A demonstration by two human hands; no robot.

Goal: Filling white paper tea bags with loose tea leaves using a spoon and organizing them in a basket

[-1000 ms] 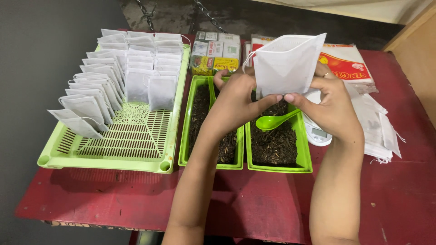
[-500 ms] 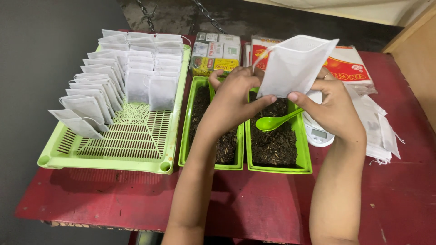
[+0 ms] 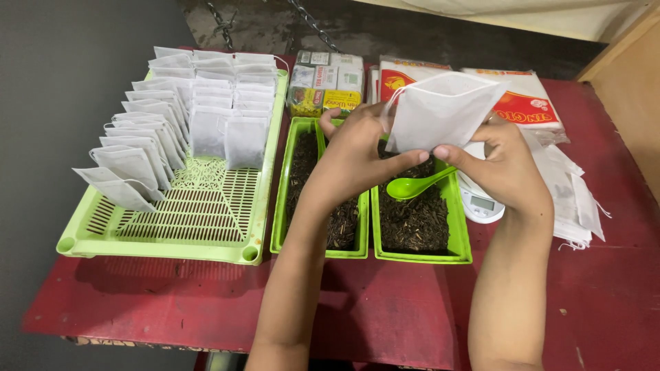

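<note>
At nine o'clock on the red tabletop [image 3: 385,309] sits a slotted green tray [image 3: 185,220] with rows of filled white bags [image 3: 206,110] standing in it. Toward the centre lie two narrow green trays of dark loose tea [image 3: 412,220]; a green spoon [image 3: 416,185] rests in the right one. Above them, the left hand [image 3: 357,154] and right hand [image 3: 505,165] both pinch a white filter bag [image 3: 443,113], fingers closed on its lower edge. At three o'clock, a white scale [image 3: 481,203] and stacked empty bags [image 3: 574,196].
</note>
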